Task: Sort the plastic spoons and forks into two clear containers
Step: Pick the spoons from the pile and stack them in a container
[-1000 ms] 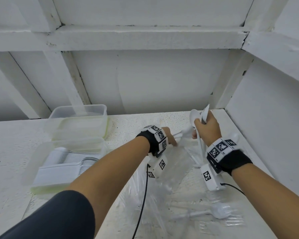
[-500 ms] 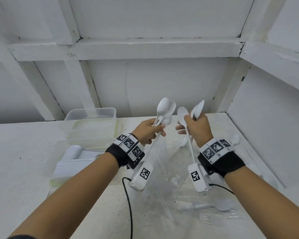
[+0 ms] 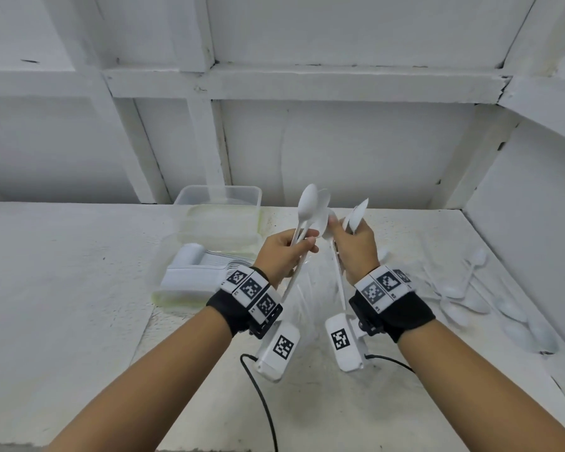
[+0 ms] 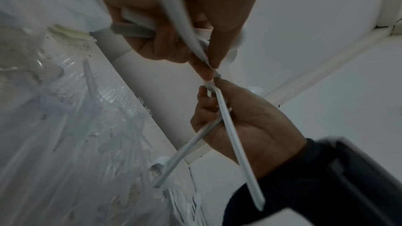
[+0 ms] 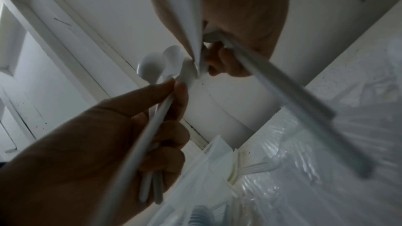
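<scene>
Both hands are raised above the table, close together. My left hand [image 3: 302,245] grips a small bunch of white plastic spoons [image 3: 308,203], bowls pointing up, handles running down past the wrist. My right hand [image 3: 338,228] grips another bunch of white spoons [image 3: 357,216] the same way, and the two bunches nearly touch. In the right wrist view the left hand's spoon bowls [image 5: 152,68] sit next to my right fingertips [image 5: 217,68]. At the back left stand two clear containers: the far one [image 3: 190,199] looks empty, the near one [image 3: 163,290] holds stacked cutlery.
A crumpled clear plastic bag with clear forks [image 3: 307,301] lies on the white table under my hands. Several loose white spoons [image 3: 470,298] lie at the right by the side wall [image 3: 529,223]. A black cable [image 3: 261,396] trails toward me.
My left hand has come up from the bag with a bunch of spoons. Both hands have moved closer together until the bunches almost meet. The head view has shifted right.
</scene>
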{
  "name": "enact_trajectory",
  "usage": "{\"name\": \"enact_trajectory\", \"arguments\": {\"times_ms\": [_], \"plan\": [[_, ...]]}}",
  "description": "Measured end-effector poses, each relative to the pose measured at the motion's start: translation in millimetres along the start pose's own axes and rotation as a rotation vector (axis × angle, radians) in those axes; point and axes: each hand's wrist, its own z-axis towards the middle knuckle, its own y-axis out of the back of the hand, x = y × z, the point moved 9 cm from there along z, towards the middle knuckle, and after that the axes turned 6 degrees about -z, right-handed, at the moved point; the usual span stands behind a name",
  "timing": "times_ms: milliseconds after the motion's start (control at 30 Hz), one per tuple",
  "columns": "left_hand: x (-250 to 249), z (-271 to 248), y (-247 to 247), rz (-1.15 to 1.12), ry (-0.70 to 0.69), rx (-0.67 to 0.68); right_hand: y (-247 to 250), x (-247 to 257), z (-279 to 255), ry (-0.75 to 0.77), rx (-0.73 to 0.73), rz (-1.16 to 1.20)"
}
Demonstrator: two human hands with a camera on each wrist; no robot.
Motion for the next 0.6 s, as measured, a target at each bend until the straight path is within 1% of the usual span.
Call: {"name": "enact_trajectory", "arguments": {"times_ms": [100, 267, 367, 433, 500, 600], "plan": [[-1, -7, 7, -0.025, 0.008, -0.011, -13, 3, -13, -0.03, 0.105, 0.124], [-5, -16, 11, -0.014, -0.019, -0.008, -15, 13, -27, -0.007, 0.128, 0.162], [-8, -18, 9, 0.002, -0.029, 0.017, -14, 16, -33, 0.006, 0.138, 0.153], [-9, -20, 6, 0.024, -0.037, 0.053, -9, 15, -35, 0.004, 0.107, 0.129], [-11, -23, 2, 0.06, -0.04, 0.086, -1, 13, -34, 0.007, 0.042, 0.08], [-8, -27, -2, 0.055, -0.004, 0.084, 11, 13, -33, 0.003, -0.019, 0.058]]}}
